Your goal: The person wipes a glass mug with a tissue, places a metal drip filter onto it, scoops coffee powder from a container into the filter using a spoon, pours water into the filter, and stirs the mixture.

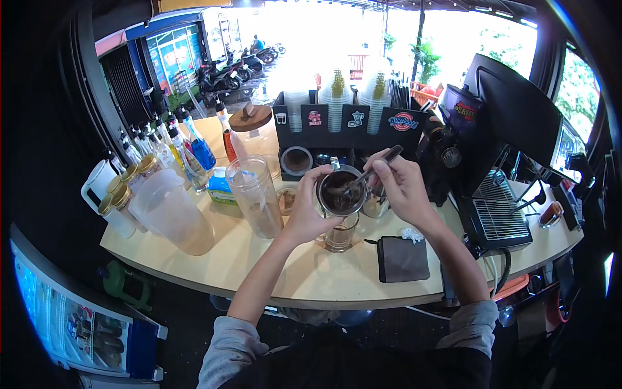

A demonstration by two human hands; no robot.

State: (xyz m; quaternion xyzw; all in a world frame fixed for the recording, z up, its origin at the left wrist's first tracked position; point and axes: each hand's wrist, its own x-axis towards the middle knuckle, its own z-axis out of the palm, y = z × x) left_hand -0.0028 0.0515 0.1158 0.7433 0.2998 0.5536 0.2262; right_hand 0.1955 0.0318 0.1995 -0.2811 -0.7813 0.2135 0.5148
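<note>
Two bare hands working over a pale counter (311,285). At the center of the frame, the left hand (306,211) is holding a cup (333,207) by its left side, fingers curling around the far edge and thumb pressing near the bottom; this grip is probably steadying the cup while leaving its mouth unobstructed. The cup is containing something dark, and its opening is facing the camera. Just right of center, the right hand (403,187) is pinching a spoon (377,167) near the top of its handle, the lower end reaching into the cup; the high hold is presumably keeping the fingers clear of the contents. A clear glass mug (339,239) is standing on the counter directly below the cup in the frame; whether the two are touching cannot be told. Right of the mug, a folded dark cloth (403,260) is lying flat, likely within easy reach for wiping, with a crumpled white tissue (411,235) resting at its upper edge. Left of center, a tall clear container (255,204) is standing near the left hand, apparently leaving the working space open.
</note>
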